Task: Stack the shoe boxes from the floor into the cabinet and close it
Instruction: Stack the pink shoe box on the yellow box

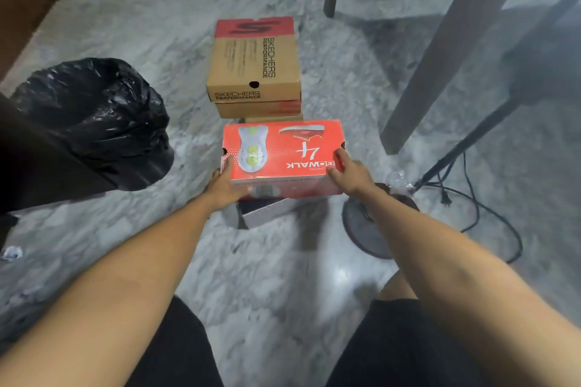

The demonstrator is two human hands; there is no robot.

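Fingers of the left hand (224, 185) and right hand (349, 173) were clamped on the red box's (283, 155) near corners, above a white box (270, 210) on the floor (283, 286). Pickup step; next, carrying it level to the unseen cabinet.

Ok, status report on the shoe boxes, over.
Both hands, left hand and right hand, gripping red shoe box. Brown box stack waiting behind. Bin bag left, fan base right.
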